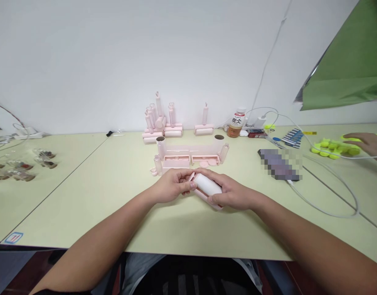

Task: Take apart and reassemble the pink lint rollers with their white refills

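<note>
A pink lint roller (pixel 207 185) with a white roll in its pink case is held just above the table, tilted down to the right. My right hand (pixel 233 191) wraps round its right side, thumb in front and fingers behind. At its upper left end, my left hand (pixel 173 185) is closed, thumb and fingers pinching a small pink end piece (pixel 192 176). Part of the case is hidden by the fingers. Just beyond my hands lie two open pink cases (pixel 176 159), loose pink discs (pixel 208 163), cardboard-cored rolls (pixel 219 141) and a clear pink handle (pixel 158 164).
Several assembled pink lint rollers (pixel 153 137) stand by the wall, handles up. To the right are a bottle (pixel 236 123), a phone (pixel 278 164) on a white cable (pixel 326 211), and yellow-green pieces (pixel 333 148) under another person's hand (pixel 368 143). Bagged items (pixel 21 169) lie at left.
</note>
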`<state>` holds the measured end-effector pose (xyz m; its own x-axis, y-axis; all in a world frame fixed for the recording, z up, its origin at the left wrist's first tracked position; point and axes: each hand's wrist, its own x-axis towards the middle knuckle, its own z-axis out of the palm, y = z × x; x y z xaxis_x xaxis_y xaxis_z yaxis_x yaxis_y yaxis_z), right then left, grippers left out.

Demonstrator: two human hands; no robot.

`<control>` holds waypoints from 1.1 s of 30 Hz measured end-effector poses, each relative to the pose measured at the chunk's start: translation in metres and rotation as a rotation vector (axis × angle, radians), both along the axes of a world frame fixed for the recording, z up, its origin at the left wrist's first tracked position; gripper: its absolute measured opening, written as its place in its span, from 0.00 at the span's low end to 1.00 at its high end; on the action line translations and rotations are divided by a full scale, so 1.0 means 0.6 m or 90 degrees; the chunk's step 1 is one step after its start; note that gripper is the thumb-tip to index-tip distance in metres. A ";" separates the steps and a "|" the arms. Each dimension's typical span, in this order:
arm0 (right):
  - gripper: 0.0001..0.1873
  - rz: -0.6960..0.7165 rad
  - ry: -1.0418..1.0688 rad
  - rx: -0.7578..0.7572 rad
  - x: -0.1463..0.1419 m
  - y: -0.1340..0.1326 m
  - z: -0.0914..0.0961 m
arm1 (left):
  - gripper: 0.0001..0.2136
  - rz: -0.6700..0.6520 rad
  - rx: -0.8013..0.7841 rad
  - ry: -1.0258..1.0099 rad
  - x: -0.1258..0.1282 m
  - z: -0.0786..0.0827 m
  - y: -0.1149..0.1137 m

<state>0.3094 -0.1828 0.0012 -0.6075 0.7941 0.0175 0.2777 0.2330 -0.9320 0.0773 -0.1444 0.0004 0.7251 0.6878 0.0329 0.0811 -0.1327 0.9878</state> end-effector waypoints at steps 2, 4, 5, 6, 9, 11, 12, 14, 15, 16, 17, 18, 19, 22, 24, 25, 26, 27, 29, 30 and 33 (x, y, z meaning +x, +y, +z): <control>0.40 0.008 0.002 0.019 0.001 0.001 -0.002 | 0.22 -0.004 0.007 0.001 -0.001 0.001 -0.001; 0.38 0.012 -0.003 0.045 0.002 0.003 -0.004 | 0.22 -0.009 0.012 0.000 -0.001 0.003 -0.002; 0.37 0.012 -0.008 0.059 0.003 0.003 -0.005 | 0.22 -0.010 0.013 -0.002 0.000 0.003 -0.003; 0.37 0.011 -0.014 0.071 0.003 0.004 -0.005 | 0.21 -0.012 0.014 -0.003 0.000 0.004 -0.003; 0.37 0.005 -0.034 0.091 0.004 0.004 -0.005 | 0.21 -0.017 0.018 -0.005 0.000 0.005 -0.004; 0.37 0.003 -0.043 0.095 0.005 0.004 -0.004 | 0.22 -0.015 0.023 -0.003 0.001 0.006 -0.005; 0.36 0.004 -0.046 0.095 0.005 0.004 -0.004 | 0.22 -0.013 0.025 -0.002 0.001 0.007 -0.006; 0.36 0.009 -0.051 0.095 0.006 0.004 -0.004 | 0.22 -0.012 0.026 -0.004 0.002 0.009 -0.006; 0.36 0.011 -0.052 0.096 0.006 0.003 -0.004 | 0.22 -0.014 0.027 -0.007 0.003 0.009 -0.007; 0.36 0.012 -0.054 0.098 0.006 0.003 -0.003 | 0.22 -0.017 0.028 -0.013 0.003 0.010 -0.007; 0.36 0.012 -0.054 0.096 0.007 0.003 -0.003 | 0.22 -0.020 0.030 -0.019 0.004 0.010 -0.007; 0.36 0.012 -0.053 0.091 0.007 0.003 -0.003 | 0.23 -0.021 0.032 -0.023 0.004 0.010 -0.007; 0.36 0.013 -0.052 0.083 0.008 0.003 -0.003 | 0.23 -0.020 0.035 -0.026 0.004 0.010 -0.007; 0.37 0.019 -0.050 0.063 0.009 0.002 -0.001 | 0.24 -0.017 0.051 -0.023 0.004 0.008 -0.008; 0.38 0.026 -0.055 0.062 0.010 0.003 0.000 | 0.24 -0.017 0.067 -0.017 0.003 0.007 -0.009; 0.38 0.029 -0.059 0.066 0.011 0.003 0.001 | 0.24 -0.016 0.075 -0.014 0.003 0.007 -0.009; 0.38 0.032 -0.065 0.075 0.011 0.004 0.001 | 0.24 -0.015 0.081 -0.009 0.002 0.007 -0.009; 0.38 0.035 -0.070 0.089 0.011 0.004 0.002 | 0.24 -0.015 0.086 -0.002 0.002 0.008 -0.009; 0.38 0.041 -0.077 0.125 0.011 0.005 0.003 | 0.24 -0.018 0.096 0.014 0.001 0.008 -0.009; 0.37 0.044 -0.078 0.136 0.011 0.005 0.003 | 0.24 -0.020 0.102 0.021 0.001 0.008 -0.008; 0.36 0.046 -0.079 0.146 0.011 0.005 0.003 | 0.23 -0.023 0.116 0.023 0.000 0.006 -0.006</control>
